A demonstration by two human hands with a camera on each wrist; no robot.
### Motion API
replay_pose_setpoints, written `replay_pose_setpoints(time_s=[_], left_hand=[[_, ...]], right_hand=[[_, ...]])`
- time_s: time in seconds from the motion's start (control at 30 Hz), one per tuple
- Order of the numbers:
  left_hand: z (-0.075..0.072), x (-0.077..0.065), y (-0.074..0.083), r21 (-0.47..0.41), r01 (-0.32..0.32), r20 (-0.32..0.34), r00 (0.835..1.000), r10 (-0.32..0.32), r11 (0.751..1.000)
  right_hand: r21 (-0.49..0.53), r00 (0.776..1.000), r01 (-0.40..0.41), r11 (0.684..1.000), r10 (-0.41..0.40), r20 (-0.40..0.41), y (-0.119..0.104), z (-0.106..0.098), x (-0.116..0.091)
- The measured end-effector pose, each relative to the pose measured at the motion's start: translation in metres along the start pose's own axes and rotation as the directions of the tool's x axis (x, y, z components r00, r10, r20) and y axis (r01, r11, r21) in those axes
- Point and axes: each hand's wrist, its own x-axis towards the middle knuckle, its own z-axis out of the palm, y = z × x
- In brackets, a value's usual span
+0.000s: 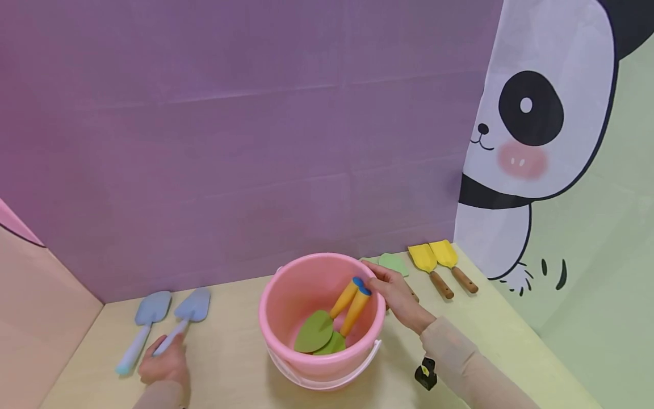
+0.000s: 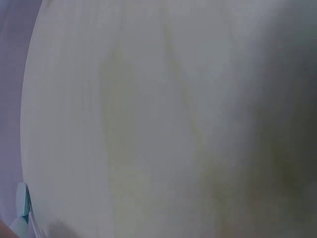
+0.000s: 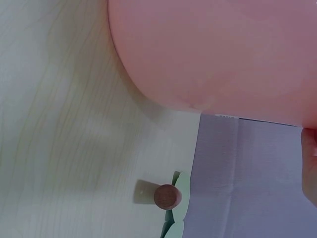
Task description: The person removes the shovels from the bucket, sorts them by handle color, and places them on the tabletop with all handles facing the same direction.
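Observation:
A pink bucket (image 1: 321, 363) stands on the table, with two toy shovels with green blades (image 1: 314, 332) and orange handles inside it. My right hand (image 1: 395, 292) grips the bucket's right rim; in the right wrist view, part of that hand (image 3: 310, 168) shows at the bucket wall (image 3: 213, 54). At the left, my left hand (image 1: 166, 362) holds the handle of a blue shovel (image 1: 193, 307), whose blade points toward the back wall. A second blue shovel (image 1: 153, 309) lies just left of it. The left wrist view shows mostly tabletop, with blue shovel parts (image 2: 22, 199) at its edge.
Two yellow shovels (image 1: 423, 258) with wooden handles lie at the back right. Beside them, light green shovels (image 1: 393, 263) are partly hidden by my right hand. A purple wall (image 1: 255, 142) closes off the back, and a panda-printed panel (image 1: 572, 142) stands at the right.

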Motion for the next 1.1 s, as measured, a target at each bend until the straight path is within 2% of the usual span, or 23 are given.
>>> replay_pose_setpoints(time_s=[0.17, 0.33, 0.53, 0.67, 0.77, 0.87, 0.93, 1.1], left_hand=[[-0.007, 0.003, -0.002, 0.070, 0.016, -0.009, 1.000, -0.016, 0.997], [-0.011, 0.006, -0.006, 0.095, 0.026, -0.027, 0.999, -0.024, 0.995], [-0.012, 0.010, -0.012, 0.104, 0.007, 0.011, 1.000, -0.008, 0.995], [-0.010, 0.011, -0.014, 0.171, -0.073, 0.056, 0.996, 0.064, 0.983], [-0.010, 0.010, -0.014, 0.240, -0.164, 0.102, 0.984, 0.143, 0.957], [-0.013, 0.009, -0.016, 0.293, -0.227, 0.142, 0.971, 0.192, 0.929], [-0.016, 0.007, -0.017, 0.318, -0.248, 0.151, 0.966, 0.209, 0.915], [-0.020, 0.006, -0.018, 0.336, -0.262, 0.177, 0.961, 0.212, 0.905]], right_hand=[[-0.004, 1.000, -0.003, 1.000, 0.003, -0.006, 0.000, 0.000, 0.000], [-0.003, 1.000, -0.007, 1.000, 0.007, -0.001, 0.000, 0.001, -0.001], [-0.006, 1.000, -0.013, 1.000, 0.013, -0.010, 0.000, 0.001, -0.001], [-0.005, 1.000, -0.013, 1.000, 0.013, -0.010, 0.000, 0.000, -0.002], [0.001, 1.000, -0.013, 1.000, 0.013, -0.010, -0.001, -0.001, -0.003], [0.006, 1.000, -0.015, 1.000, 0.015, -0.010, -0.001, -0.001, -0.003], [0.007, 1.000, -0.015, 1.000, 0.015, -0.011, -0.001, 0.000, -0.002], [0.008, 1.000, -0.017, 1.000, 0.017, -0.020, 0.001, 0.000, -0.001]])
